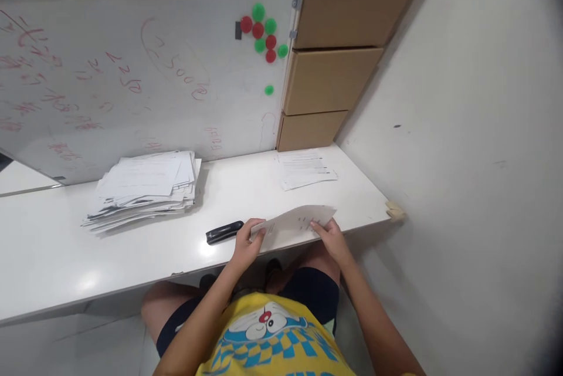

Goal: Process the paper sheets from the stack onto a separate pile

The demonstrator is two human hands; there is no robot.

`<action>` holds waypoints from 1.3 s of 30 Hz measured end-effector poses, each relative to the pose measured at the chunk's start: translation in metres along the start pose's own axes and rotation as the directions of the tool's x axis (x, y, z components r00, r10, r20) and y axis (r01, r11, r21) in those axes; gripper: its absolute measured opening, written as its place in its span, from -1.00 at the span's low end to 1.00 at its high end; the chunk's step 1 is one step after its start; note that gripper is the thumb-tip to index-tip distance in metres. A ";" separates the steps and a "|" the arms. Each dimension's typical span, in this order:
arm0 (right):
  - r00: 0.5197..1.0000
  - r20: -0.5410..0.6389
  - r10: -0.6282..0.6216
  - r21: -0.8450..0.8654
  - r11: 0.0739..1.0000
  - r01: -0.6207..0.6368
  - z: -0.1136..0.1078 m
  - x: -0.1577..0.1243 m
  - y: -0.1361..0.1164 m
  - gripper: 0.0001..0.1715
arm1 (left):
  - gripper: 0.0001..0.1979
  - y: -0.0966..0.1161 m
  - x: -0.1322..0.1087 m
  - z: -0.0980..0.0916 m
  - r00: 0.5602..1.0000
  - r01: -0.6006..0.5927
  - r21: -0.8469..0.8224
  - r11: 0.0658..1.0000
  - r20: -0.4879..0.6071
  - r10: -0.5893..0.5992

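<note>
Between my two hands a white printed paper (288,224) is held up over the desk's front edge, bowed a little. My left hand (248,242) pinches its left end, thumb on top. At the right end my right hand (331,238) grips it, the thumb lying on the printed side. Whether it is one sheet or several, I cannot tell. Just left of my left hand a black stapler (224,232) lies on the desk. Farther back on the right sits a thin batch of printed sheets (303,169).
A tall, uneven stack of papers (143,182) stands on the white desk (237,188) at the left. Behind it leans a whiteboard (185,94) with red writing and round magnets (258,30). Stacked cardboard boxes (329,80) stand at the back, beside the right-hand wall (461,159).
</note>
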State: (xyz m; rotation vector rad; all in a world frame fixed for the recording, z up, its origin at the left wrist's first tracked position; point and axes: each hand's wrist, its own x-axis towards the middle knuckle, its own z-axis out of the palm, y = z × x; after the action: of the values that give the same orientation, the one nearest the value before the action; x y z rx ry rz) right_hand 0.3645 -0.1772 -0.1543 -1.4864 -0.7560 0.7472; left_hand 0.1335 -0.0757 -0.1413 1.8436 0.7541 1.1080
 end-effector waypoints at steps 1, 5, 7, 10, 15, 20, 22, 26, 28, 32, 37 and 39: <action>1.000 -0.013 -0.017 0.020 1.000 0.017 0.002 -0.003 0.002 -0.46 | -0.75 0.002 0.000 0.000 1.000 0.018 -0.002 1.000 0.016 -0.018; 0.997 -0.017 -0.081 0.063 0.995 0.082 0.007 -0.012 0.004 -0.46 | -0.73 0.007 -0.005 0.005 0.998 0.025 -0.040 0.999 0.056 -0.023; 0.998 0.030 -0.063 0.038 0.997 0.062 0.004 -0.015 -0.001 -0.51 | -0.73 0.007 -0.009 0.003 0.999 0.019 -0.056 0.998 0.050 -0.016; 0.987 0.157 0.023 -0.058 0.998 -0.014 -0.009 -0.016 -0.010 -0.56 | -0.72 0.007 -0.012 -0.013 1.000 0.017 -0.015 1.000 -0.015 -0.017; 0.970 0.188 0.158 -0.209 0.971 -0.117 -0.019 0.000 0.001 -0.60 | -0.58 0.004 0.002 -0.066 0.997 -0.062 0.417 0.907 0.063 0.039; 0.976 0.154 0.152 -0.184 0.975 -0.122 0.000 0.012 0.019 -0.64 | -0.59 -0.013 0.014 -0.091 0.895 -0.295 0.724 0.623 0.437 -0.084; 0.973 0.161 0.163 -0.140 0.980 -0.141 0.006 0.010 0.019 -0.65 | -0.62 -0.020 0.014 -0.091 0.863 -0.354 0.706 0.614 0.499 -0.075; 0.968 0.139 0.210 -0.076 0.977 -0.201 0.004 0.007 0.013 -0.61 | -0.68 -0.028 0.011 -0.089 0.878 -0.365 0.684 0.631 0.478 -0.010; 0.965 0.134 0.224 -0.039 0.974 -0.221 -0.001 0.007 0.012 -0.57 | -0.70 -0.030 0.009 -0.089 0.892 -0.355 0.690 0.631 0.451 0.010; 0.966 0.148 0.211 -0.034 0.978 -0.208 0.000 0.007 0.013 -0.56 | -0.69 -0.036 0.007 -0.089 0.893 -0.372 0.705 0.603 0.450 0.024; 0.961 0.228 0.157 -0.076 0.987 -0.144 0.015 0.005 0.016 -0.61 | -0.67 -0.041 0.006 -0.087 0.898 -0.357 0.715 0.602 0.439 0.011; 0.956 0.245 0.163 -0.084 0.986 -0.147 0.019 0.004 0.016 -0.62 | -0.64 -0.040 0.006 -0.087 0.886 -0.380 0.699 0.605 0.463 0.021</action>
State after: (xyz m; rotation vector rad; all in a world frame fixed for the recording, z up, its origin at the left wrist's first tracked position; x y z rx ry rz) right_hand 0.3516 -0.1636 -0.1713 -1.5401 -0.8670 1.0537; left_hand 0.0548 -0.0211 -0.1515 2.8630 0.8454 0.4544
